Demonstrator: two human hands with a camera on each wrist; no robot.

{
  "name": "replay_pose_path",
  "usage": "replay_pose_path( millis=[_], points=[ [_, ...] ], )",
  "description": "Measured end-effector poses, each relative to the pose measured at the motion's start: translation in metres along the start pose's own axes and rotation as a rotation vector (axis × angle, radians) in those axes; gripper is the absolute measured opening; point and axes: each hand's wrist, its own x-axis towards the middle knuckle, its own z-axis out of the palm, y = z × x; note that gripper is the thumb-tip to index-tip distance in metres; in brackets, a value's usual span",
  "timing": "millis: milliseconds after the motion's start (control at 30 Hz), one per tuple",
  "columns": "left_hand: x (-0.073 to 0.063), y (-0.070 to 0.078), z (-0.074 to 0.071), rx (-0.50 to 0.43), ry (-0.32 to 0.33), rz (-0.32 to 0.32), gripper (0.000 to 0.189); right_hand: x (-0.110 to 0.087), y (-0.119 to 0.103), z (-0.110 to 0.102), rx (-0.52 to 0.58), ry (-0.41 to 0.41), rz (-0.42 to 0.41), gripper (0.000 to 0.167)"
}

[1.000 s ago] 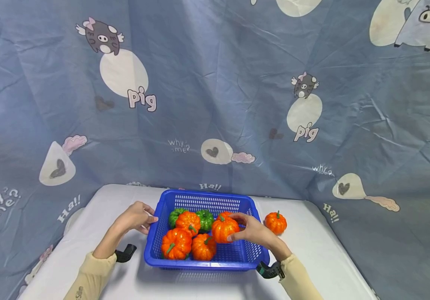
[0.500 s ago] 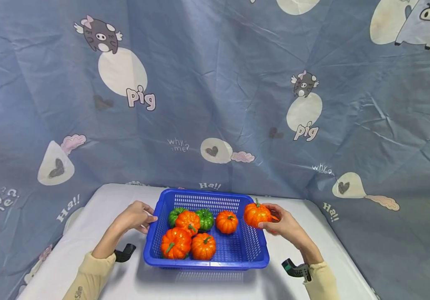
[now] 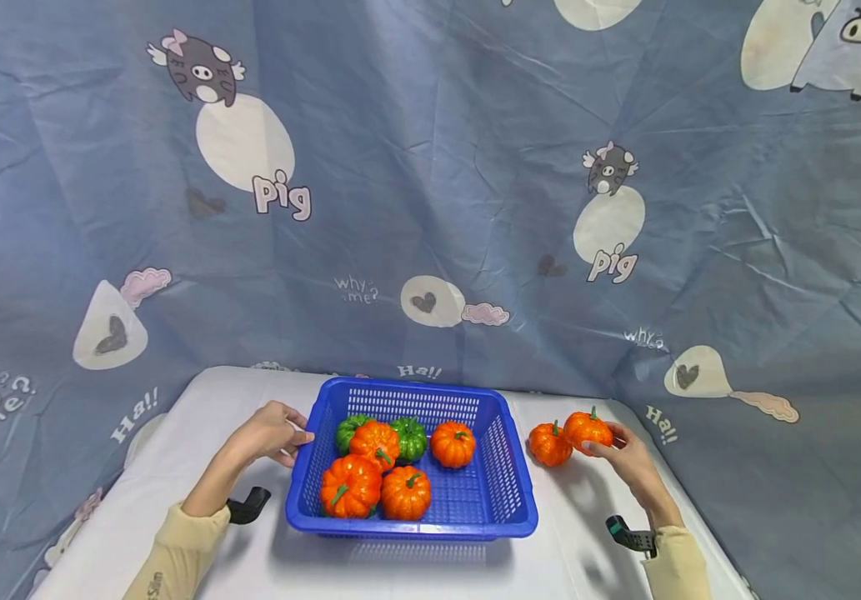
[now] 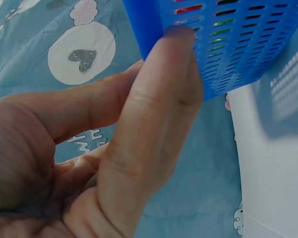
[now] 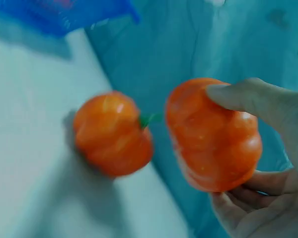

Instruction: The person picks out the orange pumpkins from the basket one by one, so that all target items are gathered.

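Note:
My right hand (image 3: pixel 628 458) grips an orange pumpkin (image 3: pixel 588 432) between thumb and fingers, to the right of the basket. In the right wrist view this held pumpkin (image 5: pixel 213 136) hangs beside another orange pumpkin (image 5: pixel 111 135), which rests on the white table. My left hand (image 3: pixel 271 433) pinches the left rim of a blue plastic basket (image 3: pixel 430 529); the left wrist view shows its fingers (image 4: pixel 149 109) against the perforated wall. Inside the basket lie several orange pumpkins (image 3: pixel 406 493) and green pumpkins (image 3: pixel 409 440), some of the green ones partly hidden under orange ones.
A white table (image 3: pixel 400 575) bears the basket and the pumpkins. Behind it and along both sides hangs a blue patterned cloth (image 3: pixel 430 208). The basket's right wall (image 3: pixel 513 467) stands between its contents and the pumpkins on the right.
My right hand has carried the pumpkin out of the basket, over its right wall, to beyond the pumpkin on the table. The left hand has stayed at the rim.

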Motion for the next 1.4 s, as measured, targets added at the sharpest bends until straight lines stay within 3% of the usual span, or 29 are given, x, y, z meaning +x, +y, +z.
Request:
replay_pose_path(
  millis=[200,367,500,867,1000,1133,1400],
  points=[
    [0.000,0.000,0.000,0.002,0.002,0.011,0.028,0.009,0.037,0.000,-0.001,0.086,0.070,0.081],
    [0.001,0.000,0.001,0.008,0.007,0.007,0.029,0.012,0.057,0.006,-0.021,0.103,0.111,0.087],
    [0.001,0.000,0.000,0.018,0.006,0.002,0.031,0.013,0.064,0.013,-0.028,0.103,0.138,0.085],
    [0.001,0.000,-0.001,0.018,0.011,-0.003,0.033,0.013,0.065,0.016,-0.057,0.112,0.097,0.087],
    [0.001,0.000,-0.001,0.022,0.006,-0.001,0.032,0.008,0.055,0.014,-0.077,0.117,0.080,0.091],
    [0.002,0.000,-0.001,0.019,0.002,0.001,0.032,0.004,0.029,0.013,-0.054,0.107,0.016,0.091],
    [0.001,0.001,0.000,0.023,0.012,-0.014,0.032,-0.005,-0.037,0.026,-0.005,-0.023,-0.158,0.081]
  ],
)
